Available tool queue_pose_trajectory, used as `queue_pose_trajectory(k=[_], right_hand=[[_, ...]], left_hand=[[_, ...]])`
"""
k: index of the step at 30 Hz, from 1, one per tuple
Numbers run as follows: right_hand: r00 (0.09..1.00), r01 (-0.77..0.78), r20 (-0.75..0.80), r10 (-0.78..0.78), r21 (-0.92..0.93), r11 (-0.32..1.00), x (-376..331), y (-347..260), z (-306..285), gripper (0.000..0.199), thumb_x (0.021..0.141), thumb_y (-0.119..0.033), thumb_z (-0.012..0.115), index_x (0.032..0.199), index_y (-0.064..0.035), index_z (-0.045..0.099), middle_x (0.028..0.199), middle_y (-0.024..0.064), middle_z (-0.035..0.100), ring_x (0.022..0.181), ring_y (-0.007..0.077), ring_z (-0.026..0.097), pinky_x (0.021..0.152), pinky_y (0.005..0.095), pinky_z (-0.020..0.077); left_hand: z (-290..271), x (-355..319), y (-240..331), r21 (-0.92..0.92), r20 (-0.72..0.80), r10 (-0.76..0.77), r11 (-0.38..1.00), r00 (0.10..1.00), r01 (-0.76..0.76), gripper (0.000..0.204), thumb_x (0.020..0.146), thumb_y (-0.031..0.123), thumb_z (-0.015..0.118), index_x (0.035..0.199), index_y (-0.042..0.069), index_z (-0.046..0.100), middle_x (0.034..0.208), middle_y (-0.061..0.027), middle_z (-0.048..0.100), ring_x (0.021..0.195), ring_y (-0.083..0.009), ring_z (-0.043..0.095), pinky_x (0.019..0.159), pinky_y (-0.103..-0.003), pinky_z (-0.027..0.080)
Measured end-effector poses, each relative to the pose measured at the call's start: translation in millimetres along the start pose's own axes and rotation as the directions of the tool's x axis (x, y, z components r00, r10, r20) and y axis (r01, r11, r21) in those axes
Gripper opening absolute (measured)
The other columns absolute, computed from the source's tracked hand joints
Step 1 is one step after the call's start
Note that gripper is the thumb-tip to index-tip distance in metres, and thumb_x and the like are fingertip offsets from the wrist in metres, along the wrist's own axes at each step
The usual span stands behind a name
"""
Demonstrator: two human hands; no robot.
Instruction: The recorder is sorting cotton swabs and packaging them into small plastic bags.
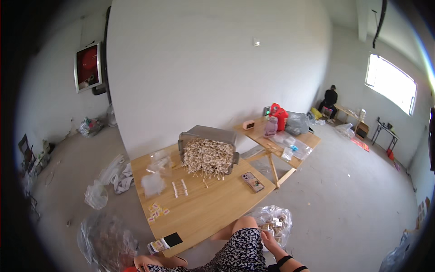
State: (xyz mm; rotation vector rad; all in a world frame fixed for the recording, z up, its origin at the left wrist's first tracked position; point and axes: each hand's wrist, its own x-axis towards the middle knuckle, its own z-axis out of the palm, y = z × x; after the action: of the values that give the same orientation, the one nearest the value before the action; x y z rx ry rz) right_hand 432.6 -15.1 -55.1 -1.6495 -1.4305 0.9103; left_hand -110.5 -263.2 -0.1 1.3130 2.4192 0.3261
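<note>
My right hand (270,241) rests low beside my right thigh, at the edge of the patterned dress (240,249) and next to a clear plastic bag of small packs (277,222). Its fingers are too small and partly hidden to read. At the lower edge, my left hand (144,261) is by my left knee, its fingers mostly out of sight. On the wooden table (213,204), a grey bin (209,133) lies tipped with a heap of cotton swabs (207,156) at its mouth. Several swabs (180,188) lie in a short row near small yellow-and-white cards (157,211).
Clear plastic bags (154,185) lie at the table's left, a phone (252,182) at its right. A black pad (172,239) and a white packet (157,246) occupy the near corner. Large plastic bags (106,240) stand on the floor. A second table (253,131) holds a red bag (278,115). Another person (330,99) sits far right.
</note>
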Motion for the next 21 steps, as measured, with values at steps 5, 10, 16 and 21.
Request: queue_pose_trajectory(k=[5,10,16,21], right_hand=[[0.974,0.227,0.061,-0.219,-0.255,0.94,-1.9,-83.0,16.8,0.054,0.089,-0.042,0.066,0.13,-0.0103,0.054,0.12,0.0213,0.06,0.119,0.0386,0.051,0.104,0.0462,0.0396],[0.976,0.214,0.053,-0.211,-0.4,0.891,-4.7,-83.0,36.2,0.066,0.084,-0.049,0.068,0.135,-0.0134,0.045,0.133,0.0233,0.048,0.127,0.0425,0.042,0.106,0.0517,0.0356],[0.992,0.126,0.013,-0.125,-0.095,0.988,-9.6,-76.5,43.9,0.081,0.085,-0.052,0.067,0.144,-0.0065,0.036,0.139,0.0278,0.042,0.134,0.044,0.037,0.112,0.0483,0.0323],[0.993,0.062,0.103,-0.059,-0.027,0.998,13.8,-54.7,35.0,0.089,0.09,-0.052,0.063,0.152,-0.0002,0.024,0.148,0.0238,0.038,0.138,0.0368,0.036,0.115,0.0416,0.0288]], left_hand=[[-1.1,-0.8,2.5,0.051,-0.023,0.016,0.999,1.0,-0.015,0.089,0.09,0.053,0.061,0.155,0.009,0.02,0.158,-0.0303,0.011,0.143,-0.0529,0.014,0.116,-0.058,0.021],[-6.2,-3.0,10.8,-0.001,0.006,-0.056,0.998,0.998,0.056,0.086,0.091,0.053,0.06,0.155,0.012,0.021,0.158,-0.0281,0.012,0.141,-0.0529,0.016,0.115,-0.058,0.023],[3.4,-0.2,-8.2,0.057,-0.05,0.008,0.998,0.999,-0.005,0.086,0.09,0.054,0.06,0.155,0.013,0.021,0.159,-0.0259,0.009,0.142,-0.052,0.015,0.113,-0.058,0.026],[-9.3,4.6,-7.8,0.046,-0.011,-0.028,0.999,1.0,0.028,0.086,0.09,0.054,0.061,0.155,0.013,0.02,0.159,-0.0252,0.009,0.142,-0.0525,0.015,0.114,-0.058,0.025]])
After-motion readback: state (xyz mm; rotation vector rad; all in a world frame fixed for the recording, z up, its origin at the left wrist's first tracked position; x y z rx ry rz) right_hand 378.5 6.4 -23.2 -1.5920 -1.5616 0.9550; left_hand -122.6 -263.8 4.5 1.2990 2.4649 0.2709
